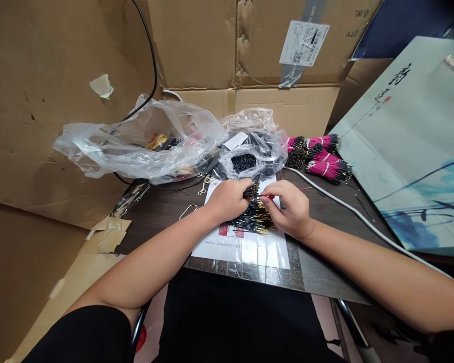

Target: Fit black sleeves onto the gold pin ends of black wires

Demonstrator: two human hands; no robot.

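- The left hand (pixel 229 200) was closed tight around a bunch of black wires (pixel 252 190).
- The right hand (pixel 292 207) was just beside it, its thumb and finger pinched on what looked like one wire end; it was too small to be sure.
- Just below the hands, loose wires (pixel 249 219) with gold tips lay on a sheet of paper (pixel 242 258) on the tabletop (pixel 157 217).
- Past the right hand, pink bundles (pixel 327 167) had white ties around them, so they looked done.
- The loose wires had no tie that showed, so they looked left to do. How many were finished, I could not tell.
- Beyond the hands, a clear bag (pixel 275 154) held little black bits (pixel 244 163).
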